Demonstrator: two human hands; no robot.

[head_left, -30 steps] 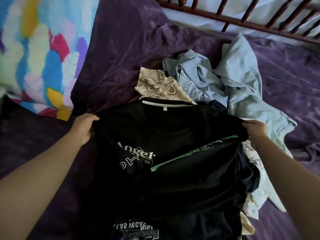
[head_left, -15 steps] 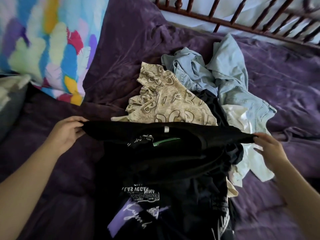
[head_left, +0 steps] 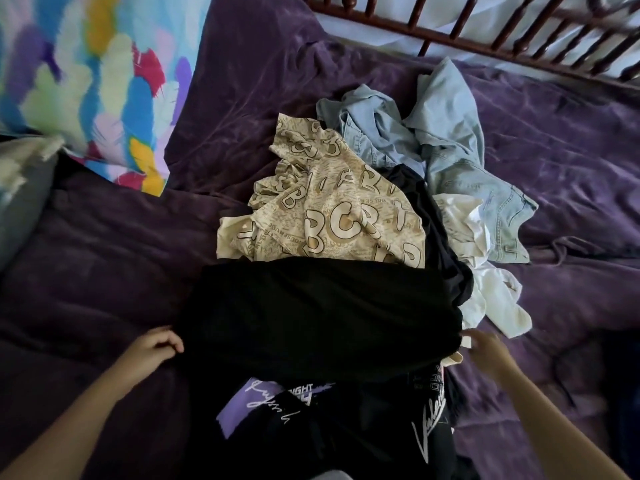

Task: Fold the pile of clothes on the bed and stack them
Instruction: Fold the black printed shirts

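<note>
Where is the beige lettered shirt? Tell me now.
Head view: the beige lettered shirt lies crumpled at centre frame, just beyond the black shirt and left of the light blue denim garment.

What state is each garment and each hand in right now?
black T-shirt, laid flat across the pile, plain side up.
left hand, fingers curled, gripping the T-shirt's left edge.
right hand, blurred at the T-shirt's right edge; grip unclear.
beige lettered shirt, crumpled, unfolded.
light blue denim garment, crumpled, unfolded.
white garment, crumpled, partly under others.
black printed shirts, unfolded heap under the T-shirt.
</note>
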